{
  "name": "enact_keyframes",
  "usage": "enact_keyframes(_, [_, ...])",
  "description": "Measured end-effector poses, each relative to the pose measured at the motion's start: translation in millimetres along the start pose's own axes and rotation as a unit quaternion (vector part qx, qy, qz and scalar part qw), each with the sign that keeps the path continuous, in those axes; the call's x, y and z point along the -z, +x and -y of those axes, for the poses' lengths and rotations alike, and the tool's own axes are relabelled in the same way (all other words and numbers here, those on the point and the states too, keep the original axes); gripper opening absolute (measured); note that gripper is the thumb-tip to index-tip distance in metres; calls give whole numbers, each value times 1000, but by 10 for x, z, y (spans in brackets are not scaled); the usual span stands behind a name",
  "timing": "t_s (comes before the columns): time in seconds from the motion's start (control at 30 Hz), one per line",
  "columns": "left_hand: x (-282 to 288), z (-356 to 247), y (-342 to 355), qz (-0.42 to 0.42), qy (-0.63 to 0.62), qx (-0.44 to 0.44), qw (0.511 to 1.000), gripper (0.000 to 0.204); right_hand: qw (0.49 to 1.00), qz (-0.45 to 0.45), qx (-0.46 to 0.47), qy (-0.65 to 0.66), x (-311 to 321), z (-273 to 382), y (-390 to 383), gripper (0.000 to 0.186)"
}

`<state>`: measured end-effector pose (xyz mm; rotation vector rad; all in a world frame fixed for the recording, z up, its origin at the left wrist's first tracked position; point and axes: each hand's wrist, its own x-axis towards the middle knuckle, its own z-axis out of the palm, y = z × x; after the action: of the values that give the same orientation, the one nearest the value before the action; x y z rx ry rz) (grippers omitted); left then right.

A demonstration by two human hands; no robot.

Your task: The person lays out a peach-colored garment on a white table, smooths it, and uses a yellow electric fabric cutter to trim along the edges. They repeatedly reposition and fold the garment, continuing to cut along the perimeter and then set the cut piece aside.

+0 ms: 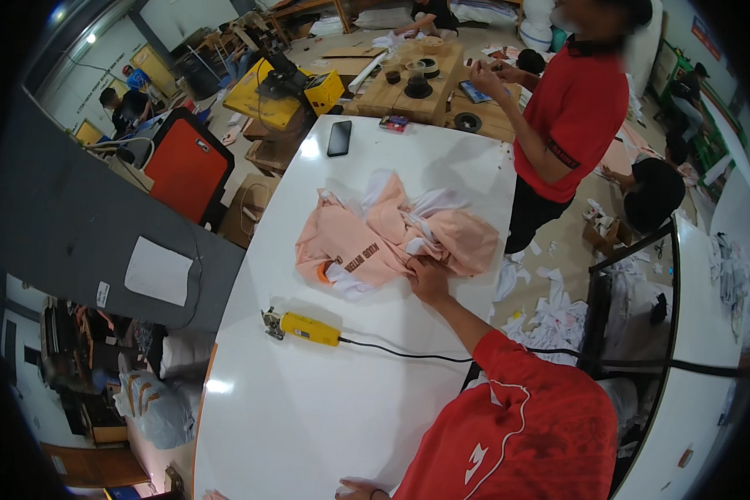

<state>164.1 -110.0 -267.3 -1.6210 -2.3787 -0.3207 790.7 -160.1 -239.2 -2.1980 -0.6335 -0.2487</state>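
Observation:
My right hand (430,281) reaches across the white table from a red sleeve. Its fingers are closed on the near edge of a crumpled peach garment (342,229), which has dark lettering, an orange patch and white cloth bunched in with it. My left hand (358,489), with a dark band at the wrist, lies on the table at the lower edge. It is partly cut off, with its visible fingers extended and nothing in them. A yellow corded electric cloth cutter (308,327) lies on its side between the garment and me, touched by neither hand.
The cutter's black cable (408,355) runs right across the table edge. A phone (339,138) and a small red box (394,123) lie at the far end. A person in red (571,108) stands beyond the right corner. White scraps (554,317) cover the floor. A yellow press (262,87) stands behind.

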Motion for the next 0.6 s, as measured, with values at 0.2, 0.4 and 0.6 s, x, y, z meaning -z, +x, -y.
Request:
enact_keyframes(0.2, [137, -150, 12, 3, -21, -20, 1000, 61, 1000, -27, -6, 10, -27, -1, 24, 16])
enact_keyframes(0.4, [-117, 57, 114, 3, -50, -50, 997, 59, 978, 28, -100, 182, 278, -718, 571, 33])
enact_keyframes(0.6, [-28, -65, 61, 7, -81, -69, 994, 58, 925, -367, 102, -18, 2037, -1210, 2634, 78])
